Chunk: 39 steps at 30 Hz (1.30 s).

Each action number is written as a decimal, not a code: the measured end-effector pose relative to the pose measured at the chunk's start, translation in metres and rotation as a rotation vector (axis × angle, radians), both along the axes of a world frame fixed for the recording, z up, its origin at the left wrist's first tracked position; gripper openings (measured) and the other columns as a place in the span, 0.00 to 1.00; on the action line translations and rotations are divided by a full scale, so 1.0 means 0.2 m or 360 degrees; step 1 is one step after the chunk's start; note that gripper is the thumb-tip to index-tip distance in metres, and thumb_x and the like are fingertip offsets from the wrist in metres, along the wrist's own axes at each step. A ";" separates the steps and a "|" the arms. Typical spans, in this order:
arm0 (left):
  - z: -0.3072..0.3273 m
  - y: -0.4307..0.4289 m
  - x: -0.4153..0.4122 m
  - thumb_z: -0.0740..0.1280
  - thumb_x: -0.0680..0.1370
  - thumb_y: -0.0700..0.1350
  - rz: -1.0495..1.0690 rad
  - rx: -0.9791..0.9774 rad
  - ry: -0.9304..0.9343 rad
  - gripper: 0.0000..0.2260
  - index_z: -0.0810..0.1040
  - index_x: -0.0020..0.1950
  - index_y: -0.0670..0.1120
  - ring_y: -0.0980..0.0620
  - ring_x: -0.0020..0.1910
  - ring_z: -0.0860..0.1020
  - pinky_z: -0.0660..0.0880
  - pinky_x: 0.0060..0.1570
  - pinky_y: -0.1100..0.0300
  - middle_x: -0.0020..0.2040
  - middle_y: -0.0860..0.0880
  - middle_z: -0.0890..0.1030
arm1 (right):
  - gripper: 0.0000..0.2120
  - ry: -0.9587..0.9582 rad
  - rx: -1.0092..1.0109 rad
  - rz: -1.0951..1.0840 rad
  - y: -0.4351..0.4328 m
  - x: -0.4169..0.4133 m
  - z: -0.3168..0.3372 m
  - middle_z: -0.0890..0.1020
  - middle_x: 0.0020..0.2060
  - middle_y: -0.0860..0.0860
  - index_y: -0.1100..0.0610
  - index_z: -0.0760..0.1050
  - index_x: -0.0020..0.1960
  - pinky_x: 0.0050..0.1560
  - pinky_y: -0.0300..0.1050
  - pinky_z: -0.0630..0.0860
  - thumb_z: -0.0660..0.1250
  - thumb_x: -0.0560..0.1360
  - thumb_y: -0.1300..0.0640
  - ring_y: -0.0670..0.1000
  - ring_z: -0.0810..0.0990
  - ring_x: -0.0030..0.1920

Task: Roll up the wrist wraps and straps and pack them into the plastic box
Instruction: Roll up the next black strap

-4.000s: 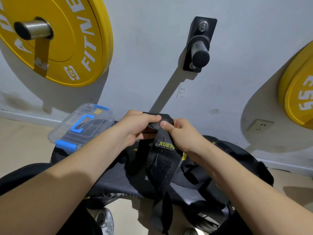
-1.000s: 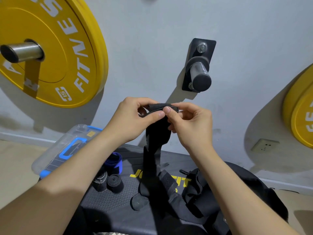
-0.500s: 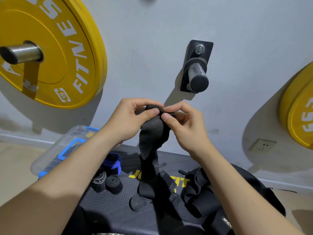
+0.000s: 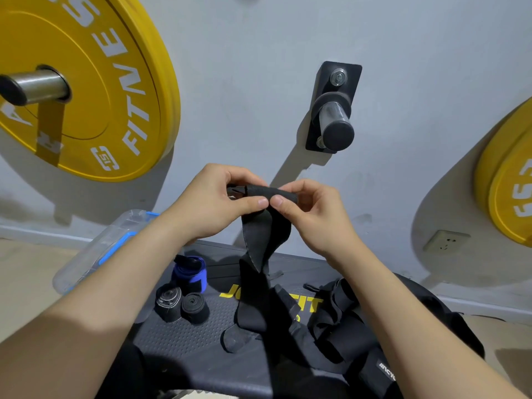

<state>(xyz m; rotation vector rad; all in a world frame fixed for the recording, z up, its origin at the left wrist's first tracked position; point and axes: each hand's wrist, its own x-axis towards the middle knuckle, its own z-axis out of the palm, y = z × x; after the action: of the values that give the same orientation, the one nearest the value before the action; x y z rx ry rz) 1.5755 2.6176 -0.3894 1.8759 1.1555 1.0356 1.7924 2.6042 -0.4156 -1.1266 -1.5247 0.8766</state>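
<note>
While the black wrist wrap is held up above the bench pad, its upper end is seen wound into a short, tight roll lying crosswise between the two hands. The left hand is curled on the roll's left end, thumb in front and fingers behind, and the right hand is pinched on the right end likewise; the two thumb tips are almost touching at the front of the fabric. The unrolled length is seen hanging from the roll, twisted partway down, and its lower end is laid on the middle of the pad, over yellow lettering. Three finished rolls are stood near the pad's left edge: a blue-and-black roll farthest back, with a grey-streaked roll and a plain black roll side by side, touching, just in front of it. A heap of loose black straps is spread over the right half of the pad, under the right forearm. The clear plastic box, trimmed in blue, is found at the pad's far left corner, largely covered by the left forearm; whether it is rested on the pad or beside it cannot be told. On the grey wall behind, a yellow weight plate is hung at the left and a black-capped wall peg is mounted in the middle.
</note>
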 end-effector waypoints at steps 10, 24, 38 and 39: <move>0.02 -0.03 0.03 0.70 0.82 0.33 -0.0080 -0.0080 -0.0430 0.13 0.88 0.60 0.48 0.52 0.52 0.86 0.82 0.52 0.59 0.52 0.46 0.89 | 0.12 0.0608 -0.0135 0.0118 -0.02 -0.01 0.04 0.89 0.50 0.63 0.54 0.88 0.55 0.55 0.60 0.86 0.75 0.77 0.68 0.58 0.87 0.51; -0.03 0.00 -0.03 0.70 0.85 0.42 -0.0054 -0.0033 -0.0133 0.07 0.87 0.59 0.49 0.61 0.47 0.85 0.78 0.46 0.68 0.50 0.53 0.89 | 0.09 0.0313 -0.0058 0.0114 -0.01 0.01 0.02 0.85 0.36 0.54 0.52 0.89 0.54 0.46 0.44 0.80 0.81 0.75 0.61 0.49 0.80 0.36; -0.01 -0.02 0.02 0.68 0.85 0.40 -0.0150 -0.0250 -0.0545 0.09 0.84 0.62 0.40 0.46 0.54 0.85 0.83 0.59 0.50 0.57 0.36 0.86 | 0.17 0.0675 -0.0205 0.0300 -0.02 0.02 0.03 0.85 0.48 0.67 0.61 0.86 0.57 0.56 0.58 0.82 0.74 0.76 0.50 0.58 0.80 0.48; -0.01 -0.02 0.02 0.69 0.85 0.39 -0.0091 -0.0157 -0.0490 0.07 0.85 0.61 0.41 0.48 0.54 0.85 0.82 0.60 0.50 0.56 0.38 0.87 | 0.16 0.0653 -0.0207 0.0310 -0.02 0.02 0.03 0.85 0.44 0.63 0.62 0.85 0.58 0.51 0.53 0.83 0.74 0.78 0.51 0.56 0.80 0.43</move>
<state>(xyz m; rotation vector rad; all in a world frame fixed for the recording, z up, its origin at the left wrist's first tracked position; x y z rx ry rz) 1.5802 2.6146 -0.3923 1.5965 0.9495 1.1655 1.7967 2.6007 -0.4103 -0.8308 -1.2610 1.2693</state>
